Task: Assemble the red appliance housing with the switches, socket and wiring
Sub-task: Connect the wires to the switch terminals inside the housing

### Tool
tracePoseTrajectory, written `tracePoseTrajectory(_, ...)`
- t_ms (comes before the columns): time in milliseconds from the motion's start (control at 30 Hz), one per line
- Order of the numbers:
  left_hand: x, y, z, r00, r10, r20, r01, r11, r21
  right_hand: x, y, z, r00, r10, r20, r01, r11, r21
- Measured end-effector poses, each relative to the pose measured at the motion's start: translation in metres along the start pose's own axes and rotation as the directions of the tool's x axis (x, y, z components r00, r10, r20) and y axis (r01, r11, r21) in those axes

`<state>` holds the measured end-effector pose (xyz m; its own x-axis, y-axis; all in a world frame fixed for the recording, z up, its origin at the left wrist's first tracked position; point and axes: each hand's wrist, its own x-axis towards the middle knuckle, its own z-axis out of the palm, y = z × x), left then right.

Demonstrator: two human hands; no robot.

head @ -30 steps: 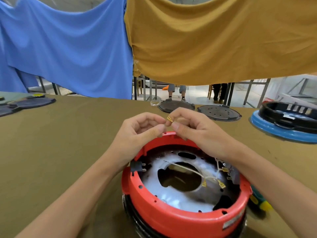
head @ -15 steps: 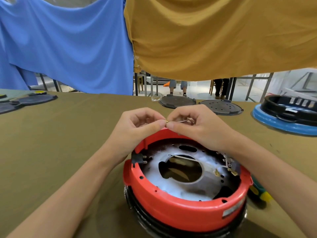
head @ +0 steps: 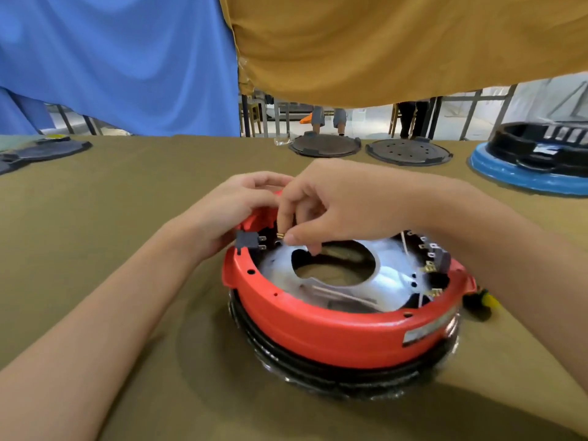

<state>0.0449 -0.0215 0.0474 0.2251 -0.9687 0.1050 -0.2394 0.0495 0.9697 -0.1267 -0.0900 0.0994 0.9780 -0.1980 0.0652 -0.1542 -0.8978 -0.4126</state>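
Note:
The red appliance housing (head: 321,329) sits upside down on a black ring in the middle of the table, its silvery inner plate (head: 391,281) showing. A black socket (head: 246,241) with metal prongs is set in the left rim. My left hand (head: 232,211) grips the far left rim beside the socket. My right hand (head: 337,208) pinches a small brass wire terminal (head: 280,235) just right of the socket's prongs. Pale wires (head: 405,243) and more brass terminals (head: 429,267) lie along the housing's right inner side by a grey switch (head: 440,254).
Two dark round plates (head: 324,144) (head: 409,151) lie at the table's far edge. A black housing on a blue base (head: 521,176) stands far right. Dark parts (head: 41,152) lie far left. A yellow-green tool (head: 483,302) lies right of the red housing. Blue and mustard cloths hang behind.
Both hands dropped from above the far rim to the housing's left side. The right hand carried the terminal down beside the socket; the left hand let go of it and took the rim.

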Motion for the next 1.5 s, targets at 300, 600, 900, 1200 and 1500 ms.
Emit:
tracePoseTrajectory(300, 0.001, -0.003, 0.0, 0.976, 0.035, 0.216, -0.019, 0.997, -0.073, 0.001, -0.007, 0.009, 0.998, 0.022, -0.054, -0.033, 0.978, -0.206)
tracePoseTrajectory(600, 0.002, -0.005, -0.01, 0.985, 0.048, 0.164, -0.048, 0.999, 0.0, 0.0, -0.009, 0.007, 0.996, -0.02, -0.092, 0.005, 0.988, -0.154)
tracePoseTrajectory(900, 0.01, -0.018, -0.002, 0.988, 0.094, 0.126, -0.085, 0.993, -0.079, 0.002, -0.003, 0.012, 0.992, 0.023, -0.12, -0.047, 0.977, -0.207)
tracePoseTrajectory(1200, 0.011, -0.02, 0.002, 0.989, 0.096, 0.109, -0.081, 0.987, -0.138, 0.003, -0.007, 0.018, 0.986, 0.009, -0.169, -0.048, 0.972, -0.228)
tracePoseTrajectory(1500, 0.01, -0.018, 0.003, 0.991, 0.083, 0.107, -0.065, 0.984, -0.167, 0.004, -0.008, 0.018, 0.987, 0.022, -0.162, -0.061, 0.969, -0.241)
